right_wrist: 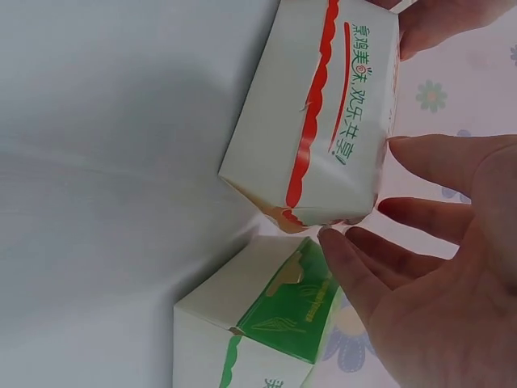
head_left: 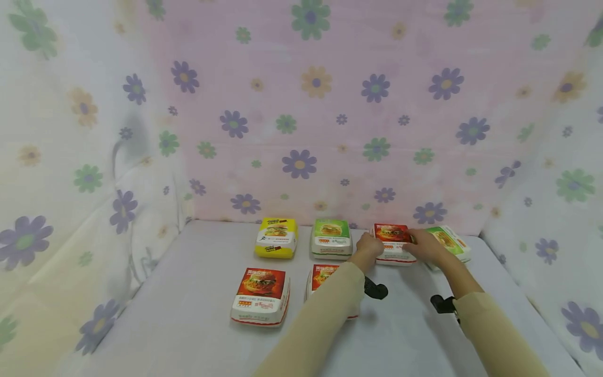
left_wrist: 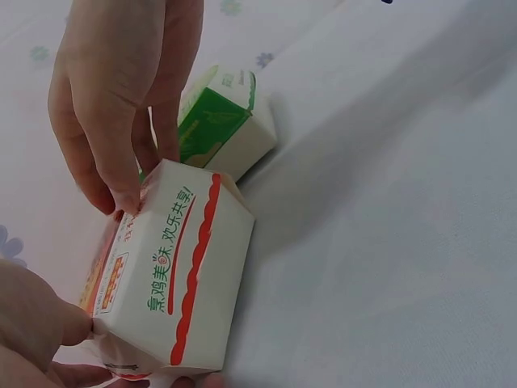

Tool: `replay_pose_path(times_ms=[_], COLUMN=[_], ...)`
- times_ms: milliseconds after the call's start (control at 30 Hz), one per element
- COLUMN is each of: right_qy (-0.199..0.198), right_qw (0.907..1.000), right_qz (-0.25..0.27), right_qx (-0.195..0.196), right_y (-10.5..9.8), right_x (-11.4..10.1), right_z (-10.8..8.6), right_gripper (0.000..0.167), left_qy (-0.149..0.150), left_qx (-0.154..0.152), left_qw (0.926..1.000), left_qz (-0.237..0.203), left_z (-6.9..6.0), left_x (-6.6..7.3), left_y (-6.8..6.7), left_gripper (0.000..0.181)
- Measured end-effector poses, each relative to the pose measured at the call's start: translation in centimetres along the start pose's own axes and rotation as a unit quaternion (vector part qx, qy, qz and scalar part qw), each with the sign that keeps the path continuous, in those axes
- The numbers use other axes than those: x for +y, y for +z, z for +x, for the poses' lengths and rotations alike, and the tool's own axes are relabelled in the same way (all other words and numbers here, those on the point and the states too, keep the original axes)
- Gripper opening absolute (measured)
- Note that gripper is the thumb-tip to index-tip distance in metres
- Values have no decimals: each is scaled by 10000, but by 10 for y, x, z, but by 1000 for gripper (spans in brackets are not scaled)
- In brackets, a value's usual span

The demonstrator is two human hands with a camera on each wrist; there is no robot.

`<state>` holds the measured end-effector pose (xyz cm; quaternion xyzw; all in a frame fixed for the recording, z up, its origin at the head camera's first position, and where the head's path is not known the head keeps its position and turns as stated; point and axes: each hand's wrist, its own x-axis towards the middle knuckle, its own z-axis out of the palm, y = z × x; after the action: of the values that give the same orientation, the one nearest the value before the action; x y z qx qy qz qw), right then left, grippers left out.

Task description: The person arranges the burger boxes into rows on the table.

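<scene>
A red-and-white burger box (head_left: pixel 393 244) with a burger picture on its lid is at the back right of the table. My left hand (head_left: pixel 369 249) grips its left end; in the left wrist view the thumb is at its edge and fingertips show beneath the bottom corner. At the other end, my right hand (head_left: pixel 426 247) holds the box by a corner, thumb at the lid edge and fingers against the end face (right_wrist: pixel 307 220). A green-and-white burger box (head_left: pixel 448 242) stands just right of it, partly behind the right hand.
A yellow burger box (head_left: pixel 276 238) and another green one (head_left: pixel 331 239) stand left along the back. Nearer are two more red-and-white boxes, one at left (head_left: pixel 260 297) and one (head_left: pixel 320 275) partly hidden by my left sleeve. Flowered cloth (head_left: pixel 301 131) encloses the table's back and sides.
</scene>
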<state>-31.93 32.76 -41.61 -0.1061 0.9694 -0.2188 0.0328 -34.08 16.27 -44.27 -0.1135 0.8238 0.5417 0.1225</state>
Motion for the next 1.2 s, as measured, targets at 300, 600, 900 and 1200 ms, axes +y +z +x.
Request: replay_pose_path(times_ms=[300,600,900,1200], right_qy=[-183,-68,-116,-370], right_qw=[9996,9997,9994,9986], right_qz=[86,74,-88,-83], right_qx=[194,239,324,370], right_y=[2,3,3,-6], right_x=[2,4,6,2], right_z=[-5,-4,-11,-28], right_gripper=[56,56,54,54], left_qy=[138,72,161,503], left_qx=[-122,-428,-525,-635], left_qw=[9995,9980,9977,9944], left_qz=[-274,-461,-400,681], left_z=[-1,-3,-8,-19], left_x=[-3,-4,-3,3], left_y=[-1,-6,-8,-18], left_gripper=[40,44,60,74])
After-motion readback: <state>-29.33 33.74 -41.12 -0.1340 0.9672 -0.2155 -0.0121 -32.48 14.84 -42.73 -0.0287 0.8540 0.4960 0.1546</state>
